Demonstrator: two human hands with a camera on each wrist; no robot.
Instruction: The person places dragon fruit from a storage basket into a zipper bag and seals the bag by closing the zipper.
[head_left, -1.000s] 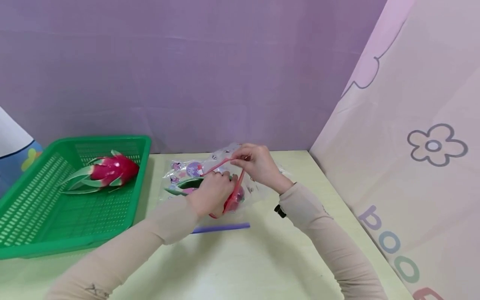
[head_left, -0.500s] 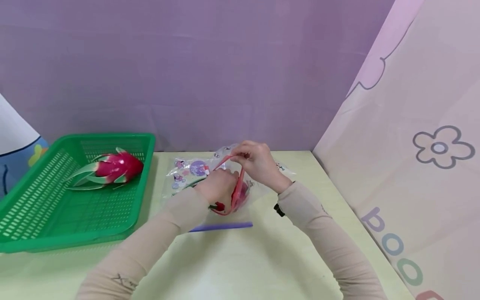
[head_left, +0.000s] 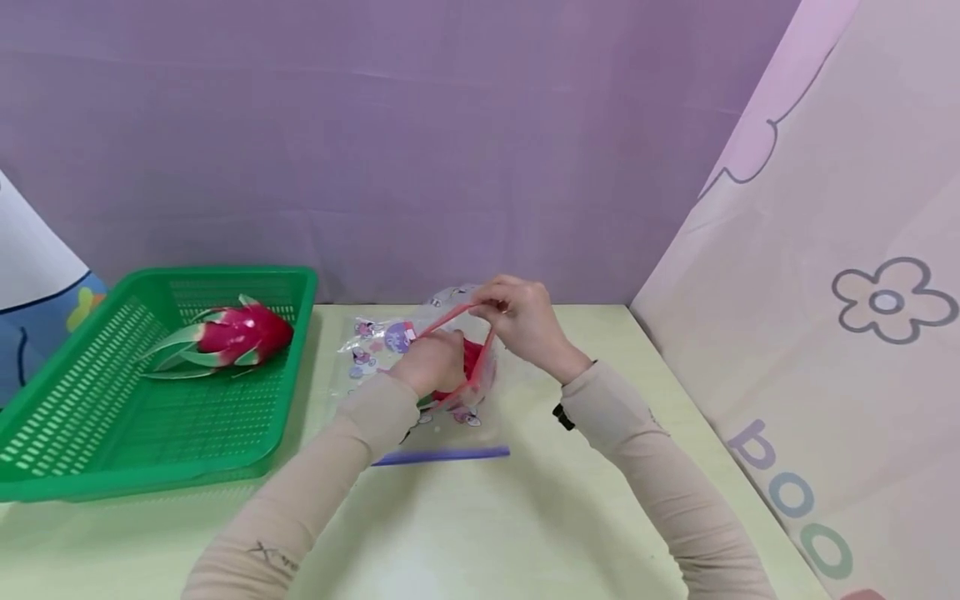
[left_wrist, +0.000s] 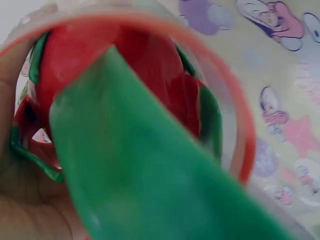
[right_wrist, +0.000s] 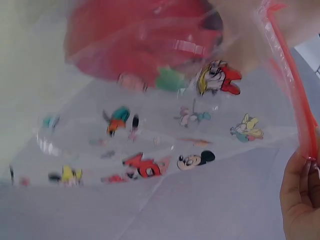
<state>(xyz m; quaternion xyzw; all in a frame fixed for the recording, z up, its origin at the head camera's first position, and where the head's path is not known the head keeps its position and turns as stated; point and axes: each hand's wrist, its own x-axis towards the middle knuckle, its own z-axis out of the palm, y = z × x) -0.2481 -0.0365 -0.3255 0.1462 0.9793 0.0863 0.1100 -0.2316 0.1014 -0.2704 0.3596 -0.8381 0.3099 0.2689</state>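
My left hand (head_left: 435,364) reaches into the mouth of a clear printed zip bag (right_wrist: 165,120) and grips a red dragon fruit (left_wrist: 150,60) with long green leaves. The left wrist view shows the bag's red rim around the fruit, with a broad leaf (left_wrist: 135,150) still pointing out toward the camera. My right hand (head_left: 525,325) pinches the red zip edge (right_wrist: 290,75) and lifts it, so the bag's mouth gapes. Through the film in the right wrist view, the fruit's red body shows inside the bag.
A green basket (head_left: 281,392) at the left holds another dragon fruit (head_left: 243,333). Beneath the work lies a clear printed bag (head_left: 363,358) with a purple zip strip (head_left: 450,455). A purple backdrop (head_left: 450,150) closes off the far side, and a pale printed panel (head_left: 825,183) the right.
The left hand has pushed the dragon fruit rightward, deeper into the red-edged bag; its leaves, earlier spread left of the hand, are now mostly hidden. The right hand still pinches the zip edge.
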